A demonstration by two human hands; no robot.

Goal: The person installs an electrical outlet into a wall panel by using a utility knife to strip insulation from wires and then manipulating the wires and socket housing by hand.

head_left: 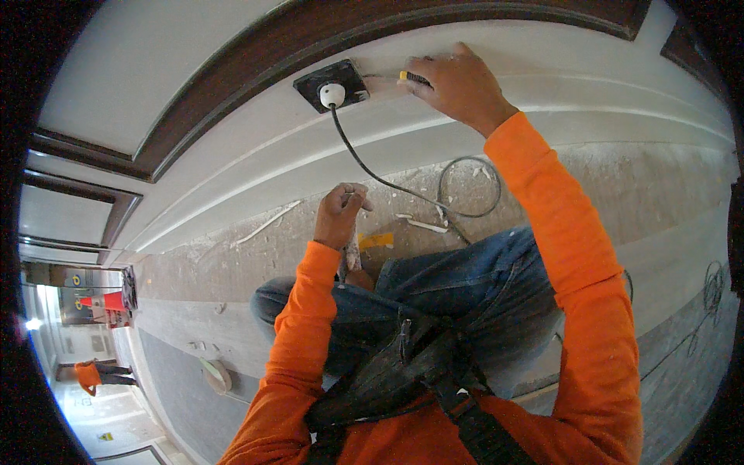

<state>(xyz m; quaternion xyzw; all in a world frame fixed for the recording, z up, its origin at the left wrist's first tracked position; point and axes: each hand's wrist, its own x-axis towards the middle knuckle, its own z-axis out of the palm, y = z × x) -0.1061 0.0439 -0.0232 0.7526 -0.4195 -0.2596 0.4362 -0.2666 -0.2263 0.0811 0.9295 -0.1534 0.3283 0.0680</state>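
My right hand [457,84] is at the white wall, closed round a slim tool with a yellow and black handle [416,78]. The tool's thin shaft points left along the wall toward a black square outlet plate [355,75]. A round white plug [332,94] sits in that plate, and a black cable [358,159] hangs from it to the floor. My left hand [341,213] hovers over my lap with its fingers curled together. Whatever it may hold is hidden by the fingers.
The cable loops on the dusty floor [194,271] beside white scraps [426,225] and a yellow piece [377,240]. Dark wood moulding [232,70] runs above the outlet. At far left are a red cone [112,301] and another person in orange [89,377]. More cable lies at right.
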